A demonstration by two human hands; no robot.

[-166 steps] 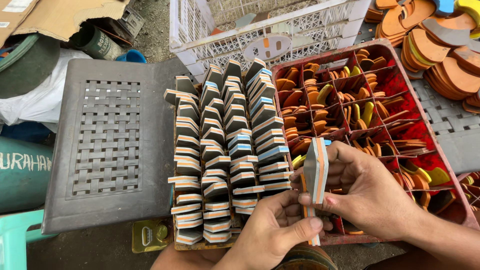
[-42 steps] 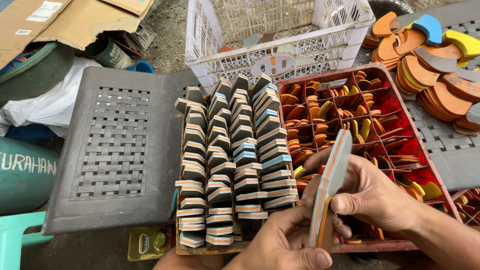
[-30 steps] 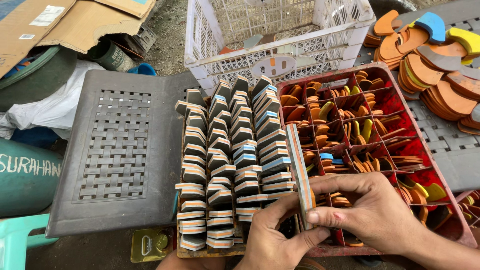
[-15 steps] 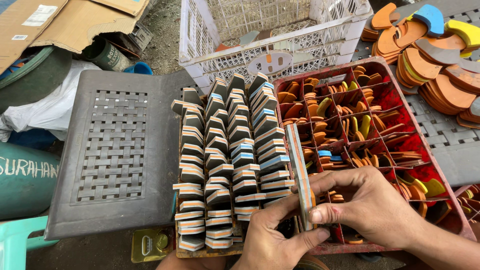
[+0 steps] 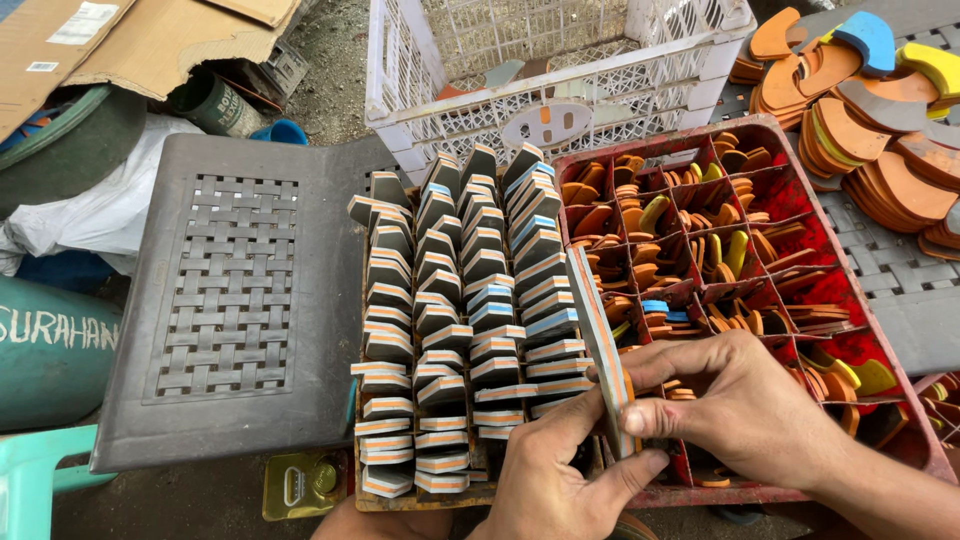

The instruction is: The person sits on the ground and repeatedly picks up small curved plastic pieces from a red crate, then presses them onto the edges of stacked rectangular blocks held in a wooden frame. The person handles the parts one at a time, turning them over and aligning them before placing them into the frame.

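Holding one layered foam strip (image 5: 600, 340) on edge between both hands: left hand (image 5: 570, 480) pinches its near end from below, right hand (image 5: 740, 410) closes on the same end from the side. Strip: grey, orange and blue layers, long axis running away from the person, far end tilted up and slightly left, lying along the right flank of the packed rows of layered pieces (image 5: 460, 320). Rows: four, apparently nearly full, standing in a tray. Red divided crate (image 5: 880, 340) beside them holds many loose orange cut-outs, seemingly yet unstacked. Grey plastic panel (image 5: 230, 300) at left.
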